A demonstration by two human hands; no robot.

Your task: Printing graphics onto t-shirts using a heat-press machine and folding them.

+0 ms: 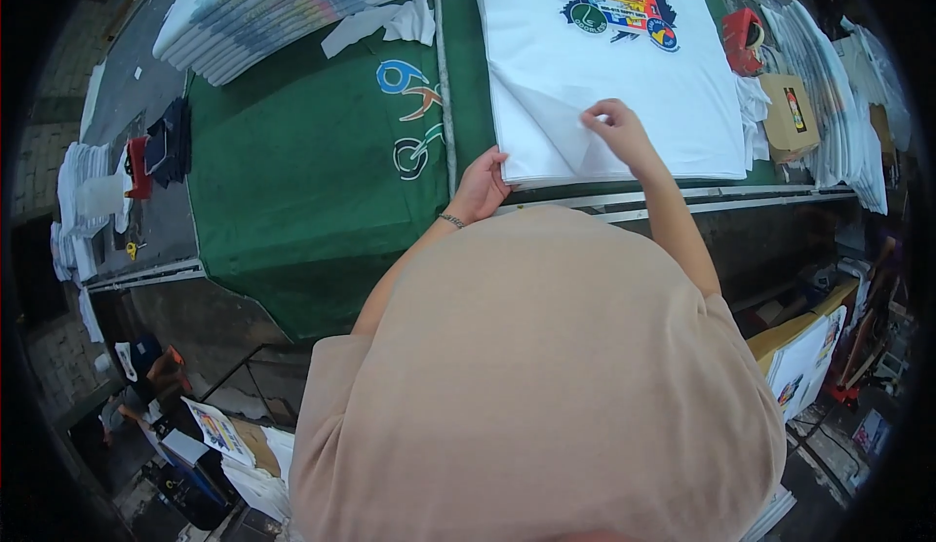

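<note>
A thick stack of white printed fabric sheets [526, 64] lies on the green-covered table in front of me. Its top sheet carries a colourful print toward the far end. Between the fingertips of my right hand [619, 135] is the lifted near-left corner of that top sheet [564, 131], folded back so its plain underside shows. My left hand [478, 187] is closed on the near-left corner of the stack, thumb at the edge; some of its fingers are hidden.
Left of the metal strip [447, 84] lies green cloth [302, 181] with painted marks. Another printed stack [302, 11] stands far left, beside white scraps [382, 27]. At right are a red tape dispenser [743, 42], a brown cardboard box [788, 118] and folded piles [829, 94]. A person's arm shows lower left.
</note>
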